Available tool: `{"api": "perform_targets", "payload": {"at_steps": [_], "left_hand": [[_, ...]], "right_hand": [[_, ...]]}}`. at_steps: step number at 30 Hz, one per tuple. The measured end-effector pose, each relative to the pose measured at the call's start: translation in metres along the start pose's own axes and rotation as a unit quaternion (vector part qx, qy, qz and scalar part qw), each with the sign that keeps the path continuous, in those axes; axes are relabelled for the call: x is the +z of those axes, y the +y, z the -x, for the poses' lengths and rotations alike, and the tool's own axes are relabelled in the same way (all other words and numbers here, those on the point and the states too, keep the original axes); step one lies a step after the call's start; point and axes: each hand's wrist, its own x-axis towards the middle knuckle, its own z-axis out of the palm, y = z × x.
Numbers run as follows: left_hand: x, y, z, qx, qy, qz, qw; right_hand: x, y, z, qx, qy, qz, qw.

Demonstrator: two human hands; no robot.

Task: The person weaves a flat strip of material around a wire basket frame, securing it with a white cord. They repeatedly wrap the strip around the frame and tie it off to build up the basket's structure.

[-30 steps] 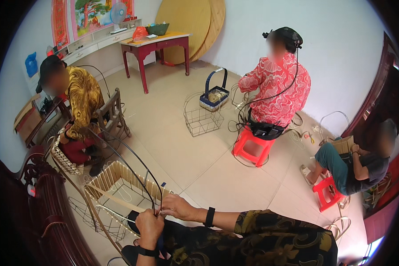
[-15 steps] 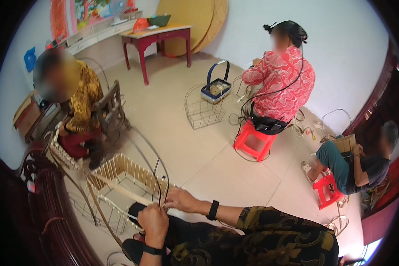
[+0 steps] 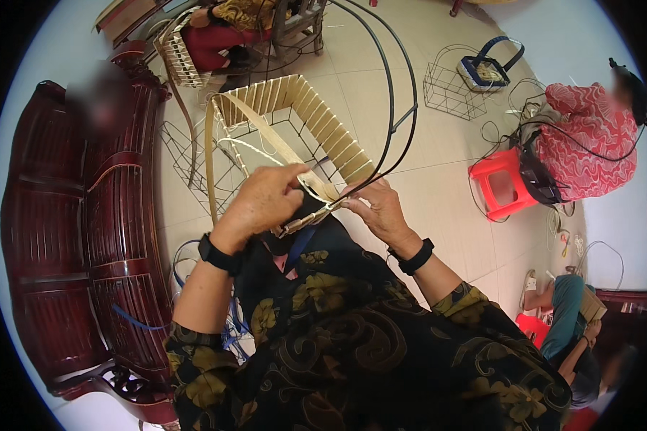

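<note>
Pinching the near right corner of the basket (image 3: 338, 140) with the right hand (image 3: 382, 215), clamping with thumb and forefinger beside the foot of the black handle (image 3: 391, 132). Bending the left hand (image 3: 262, 201) over the near left part, pointing the forefinger toward the strip (image 3: 269, 136), curling the other fingers inward; not being able to tell whether grasping the cord (image 3: 255, 146). Having the basket in front of the body, near end by the dark lap (image 3: 345, 248); seeing floor (image 3: 438, 215) through the open bottom. Noting the strip slanting across the opening from the far left corner to the near right one. Wearing black bands (image 3: 221, 256) on both wrists. Noting red trousers (image 3: 216, 47) on a co-worker beyond, a second co-worker's patterned shirt (image 3: 589, 144) at right, beside a red stool (image 3: 492, 188). Spotting a wire frame (image 3: 454, 97) just beside a blue basket (image 3: 482, 85) farther off, a dark bench (image 3: 50, 237) along the left.
</note>
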Motion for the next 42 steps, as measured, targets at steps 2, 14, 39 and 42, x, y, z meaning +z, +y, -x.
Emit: {"api": "perform_targets", "payload": {"at_steps": [2,14,39,42], "left_hand": [[-0.006,-0.011,-0.004,0.007,-0.003,-0.113,0.994],[0.022,-0.045,-0.025,0.012,-0.074,-0.315,0.946],[0.076,-0.020,0.004,-0.209,0.146,0.483,0.838],[0.083,-0.013,0.002,-0.223,0.166,0.494,0.824]], "right_hand": [[0.003,-0.004,0.000,-0.012,0.007,0.004,1.000],[0.004,0.009,0.002,-0.045,0.000,0.022,0.999],[-0.040,0.054,0.001,-0.021,0.037,0.041,0.998],[-0.039,0.056,0.008,0.003,0.050,0.010,0.999]]}}
